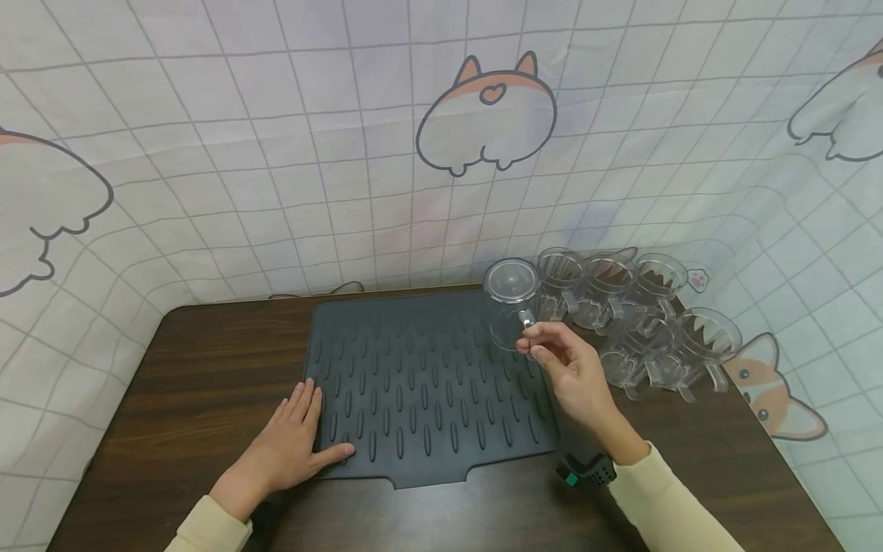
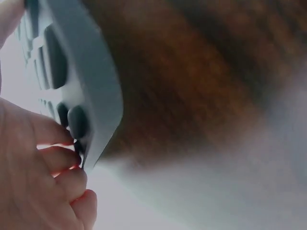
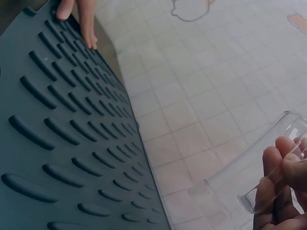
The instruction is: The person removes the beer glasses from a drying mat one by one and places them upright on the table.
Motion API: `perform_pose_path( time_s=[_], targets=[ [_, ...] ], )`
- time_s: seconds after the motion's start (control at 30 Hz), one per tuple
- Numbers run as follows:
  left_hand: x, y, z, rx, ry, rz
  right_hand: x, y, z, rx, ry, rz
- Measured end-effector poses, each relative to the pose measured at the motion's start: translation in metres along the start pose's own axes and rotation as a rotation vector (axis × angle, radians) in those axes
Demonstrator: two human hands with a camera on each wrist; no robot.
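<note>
My right hand (image 1: 569, 372) pinches the handle of a clear glass mug (image 1: 512, 303). The mug is held bottom up, over the back right part of a dark grey ridged drying mat (image 1: 414, 314). In the right wrist view, fingers and thumb close around the mug's handle, and its clear wall (image 3: 230, 184) stretches to the left. My left hand (image 1: 290, 437) rests palm down on the mat's left edge, fingers extended and thumb spread over the ridges. The left wrist view has those fingers (image 2: 48, 158) against the mat's raised edge (image 2: 98, 76).
Several more clear mugs (image 1: 651, 330) stand close together to the right of the mat, mouths up. The mat lies on a dark wooden table (image 1: 200, 376). A white gridded cloth (image 1: 310, 176) with cartoon dogs hangs behind and on both sides of the table.
</note>
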State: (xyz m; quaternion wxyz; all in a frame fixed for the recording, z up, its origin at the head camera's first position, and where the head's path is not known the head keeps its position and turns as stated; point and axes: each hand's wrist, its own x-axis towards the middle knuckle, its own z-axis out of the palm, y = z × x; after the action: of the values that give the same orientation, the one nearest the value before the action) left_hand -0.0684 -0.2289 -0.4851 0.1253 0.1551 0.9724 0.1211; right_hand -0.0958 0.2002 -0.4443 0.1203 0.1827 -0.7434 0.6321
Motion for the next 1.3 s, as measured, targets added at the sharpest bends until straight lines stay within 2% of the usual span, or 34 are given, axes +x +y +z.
perform_pose_path(
  time_s=[0.2,0.43,0.53,0.87,1.03,1.3],
  targets=[
    [0.001,-0.003,-0.009,-0.030,-0.019,0.028,-0.004,-0.008,-0.001,-0.060,-0.017,-0.026],
    [0.005,-0.001,-0.015,-0.049,0.082,0.057,-0.008,-0.014,-0.002,-0.181,-0.023,-0.080],
    [0.007,0.004,-0.015,-0.054,0.123,0.080,-0.009,-0.015,-0.001,-0.249,-0.019,-0.127],
    [0.012,0.021,-0.014,-0.104,0.229,0.127,-0.012,-0.019,0.003,-0.482,-0.035,-0.361],
    [0.015,0.030,-0.013,-0.153,0.287,0.144,-0.014,-0.017,0.007,-0.560,-0.063,-0.428],
    [0.019,0.039,-0.009,-0.202,0.327,0.158,-0.016,-0.016,0.009,-0.658,-0.111,-0.507]
  ],
)
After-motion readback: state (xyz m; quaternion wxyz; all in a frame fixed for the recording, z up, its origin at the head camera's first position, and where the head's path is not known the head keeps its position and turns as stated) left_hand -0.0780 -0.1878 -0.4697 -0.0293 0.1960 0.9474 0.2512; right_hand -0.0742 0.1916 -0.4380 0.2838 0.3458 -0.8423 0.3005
